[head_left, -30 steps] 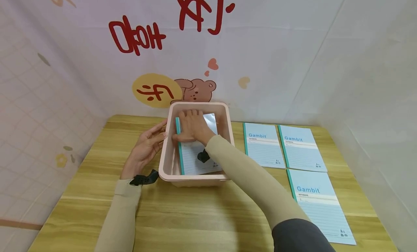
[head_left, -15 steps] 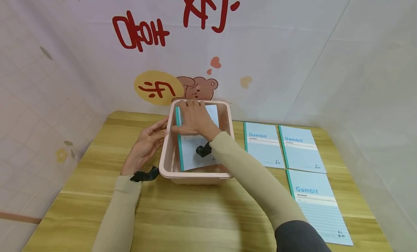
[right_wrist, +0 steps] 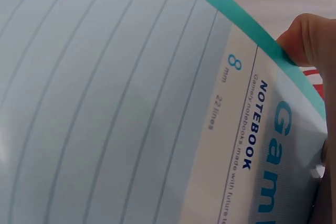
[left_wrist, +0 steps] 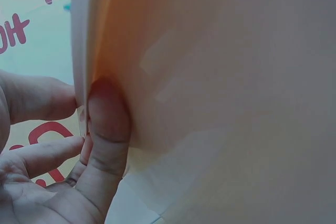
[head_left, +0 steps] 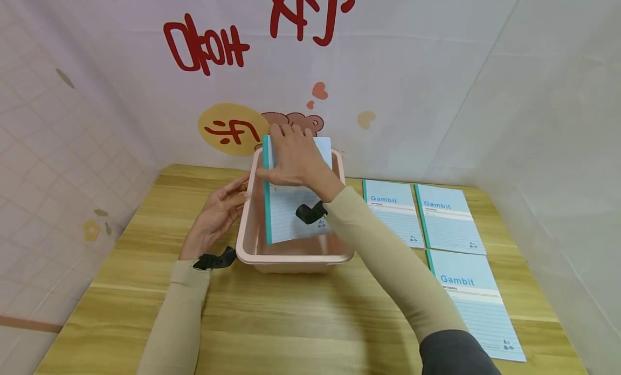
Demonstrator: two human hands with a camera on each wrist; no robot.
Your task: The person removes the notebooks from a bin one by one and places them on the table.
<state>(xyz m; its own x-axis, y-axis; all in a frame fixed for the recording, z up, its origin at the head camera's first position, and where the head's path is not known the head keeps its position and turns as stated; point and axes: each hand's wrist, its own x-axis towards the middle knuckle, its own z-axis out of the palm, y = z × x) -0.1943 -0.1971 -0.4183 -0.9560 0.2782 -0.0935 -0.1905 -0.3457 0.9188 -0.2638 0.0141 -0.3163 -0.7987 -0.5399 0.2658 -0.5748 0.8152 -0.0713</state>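
Note:
My right hand [head_left: 298, 157] grips a light-blue notebook [head_left: 291, 219] with a teal spine, tilted up and partly above a pale pink plastic bin [head_left: 291, 259]. In the right wrist view the thumb [right_wrist: 304, 40] lies at the notebook's teal edge, and its cover [right_wrist: 121, 103] bows. The other fingers are mostly hidden there. At the bin's left side, my left hand [head_left: 215, 219] holds the rim. The left wrist view has the thumb [left_wrist: 107, 124] against the bin wall [left_wrist: 236, 77] and fingers on the other face of the rim.
Three similar "Gambit" notebooks lie flat on the wooden table [head_left: 271, 321] to the right: one near the bin [head_left: 394, 213], a second notebook [head_left: 451, 219] beside it, and a third notebook [head_left: 477, 305] nearer the front. A printed wall sheet [head_left: 412, 78] stands behind the bin.
My right hand has raised the notebook from inside the bin, so its top edge now stands above the far rim. The left hand stays at the bin's left rim.

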